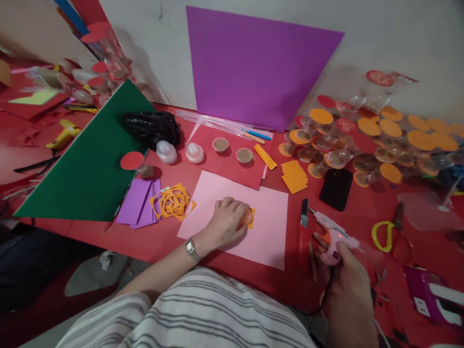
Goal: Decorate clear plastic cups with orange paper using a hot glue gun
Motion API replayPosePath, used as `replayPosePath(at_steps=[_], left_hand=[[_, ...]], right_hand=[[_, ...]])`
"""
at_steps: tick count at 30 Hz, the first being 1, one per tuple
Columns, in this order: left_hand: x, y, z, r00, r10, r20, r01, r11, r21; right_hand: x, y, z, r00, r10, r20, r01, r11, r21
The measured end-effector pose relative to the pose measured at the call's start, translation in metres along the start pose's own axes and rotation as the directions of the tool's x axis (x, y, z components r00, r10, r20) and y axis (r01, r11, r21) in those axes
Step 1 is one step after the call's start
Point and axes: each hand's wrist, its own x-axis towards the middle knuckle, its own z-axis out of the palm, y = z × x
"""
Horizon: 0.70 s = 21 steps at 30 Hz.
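Note:
My left hand (229, 217) rests over the pink sheet of paper (270, 241), its fingers curled round a small clear plastic cup (247, 217). Beneath that cup lies an orange paper square (253, 223); the fingers partly hide both. On the right, my right hand (344, 261) is wrapped round a pink hot glue gun (335, 237), whose nozzle points up and left. A utility knife (304, 220) lies between the glue gun and the pink sheet. Left of the sheet are orange paper cut-outs (173, 202) and purple paper pieces (136, 200).
A green board (94, 154) leans at left beside a black plastic bag (152, 128). Small filled cups (220, 144) stand on red paper. Clear pieces with orange discs (389, 128) crowd the back right. A phone (336, 188) and scissors (386, 234) lie at right.

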Motion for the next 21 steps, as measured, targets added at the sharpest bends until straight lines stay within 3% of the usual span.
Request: replayPosePath(at_steps=[4,11,17,21], left_hand=[[-0.005,-0.006,-0.005,1.000,0.006,-0.012,-0.007,0.998,-0.055],[-0.008,-0.020,-0.015,0.997,0.001,-0.073,-0.009,0.994,-0.105],[-0.007,-0.026,-0.011,0.993,0.004,-0.122,-0.018,0.994,-0.108],[-0.005,-0.030,-0.006,0.983,0.000,-0.184,-0.023,0.992,-0.126]], right_hand=[[-0.005,-0.003,-0.004,0.995,0.069,-0.076,-0.068,0.998,0.019],[-0.010,0.004,-0.023,0.991,-0.079,-0.106,0.067,0.992,-0.112],[-0.021,0.006,-0.031,0.972,-0.234,-0.021,0.216,0.926,-0.311],[-0.038,-0.006,-0.034,0.969,-0.246,0.016,0.238,0.918,-0.317]])
